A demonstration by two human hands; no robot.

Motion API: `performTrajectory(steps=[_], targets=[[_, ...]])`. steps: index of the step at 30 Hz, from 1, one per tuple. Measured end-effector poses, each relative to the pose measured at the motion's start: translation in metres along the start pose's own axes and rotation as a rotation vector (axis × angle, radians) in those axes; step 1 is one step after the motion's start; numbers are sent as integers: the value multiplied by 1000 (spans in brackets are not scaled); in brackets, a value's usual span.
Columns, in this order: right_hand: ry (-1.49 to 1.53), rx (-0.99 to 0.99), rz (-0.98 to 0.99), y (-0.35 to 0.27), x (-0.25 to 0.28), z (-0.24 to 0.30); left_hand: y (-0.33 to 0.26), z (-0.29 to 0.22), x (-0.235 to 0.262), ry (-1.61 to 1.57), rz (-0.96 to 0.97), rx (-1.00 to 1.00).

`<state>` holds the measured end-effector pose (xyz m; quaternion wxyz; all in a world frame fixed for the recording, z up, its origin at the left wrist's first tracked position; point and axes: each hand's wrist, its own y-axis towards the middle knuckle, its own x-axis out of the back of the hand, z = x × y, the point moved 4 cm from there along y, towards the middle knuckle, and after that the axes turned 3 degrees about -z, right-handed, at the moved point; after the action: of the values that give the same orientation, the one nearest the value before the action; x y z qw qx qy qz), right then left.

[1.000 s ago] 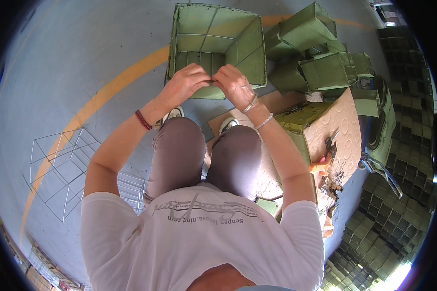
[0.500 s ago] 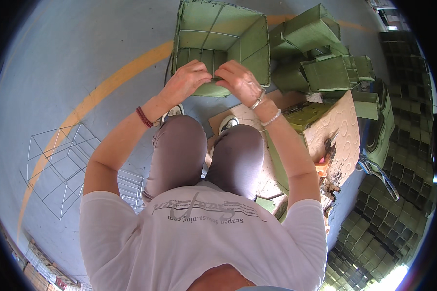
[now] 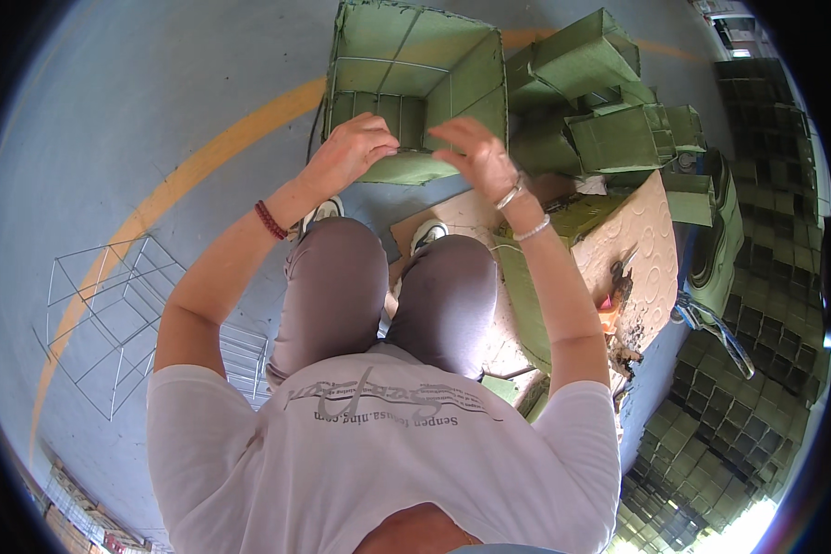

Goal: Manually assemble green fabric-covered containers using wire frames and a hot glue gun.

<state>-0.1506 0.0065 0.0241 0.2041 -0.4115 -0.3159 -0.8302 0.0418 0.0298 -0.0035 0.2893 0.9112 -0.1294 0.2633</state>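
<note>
At upper centre, a green wire-framed box (image 3: 466, 85) sits open toward 2 hands. The left hand (image 3: 349, 152) pinches its fingertips, any hold unclear; the right hand (image 3: 480, 159), blurred, is loosely spread, seemingly empty. Lower centre, a white shirt (image 3: 388, 471) bears upside-down grey lettering.

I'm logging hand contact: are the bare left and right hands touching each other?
Apart. The head view shows a gap between the left hand and right hand, the green square-mouthed box visible behind it.

Right hand (image 3: 486, 157) near green box (image 3: 472, 85)
</note>
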Motion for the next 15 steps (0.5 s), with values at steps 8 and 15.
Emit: performTrajectory(steps=[8, 15], targets=[[-113, 115, 43, -11, -13, 11, -7, -1, -1, -5, -17, 9], [-221, 243, 12, -11, -24, 27, -10, -15, -15, 99, -11, -46]])
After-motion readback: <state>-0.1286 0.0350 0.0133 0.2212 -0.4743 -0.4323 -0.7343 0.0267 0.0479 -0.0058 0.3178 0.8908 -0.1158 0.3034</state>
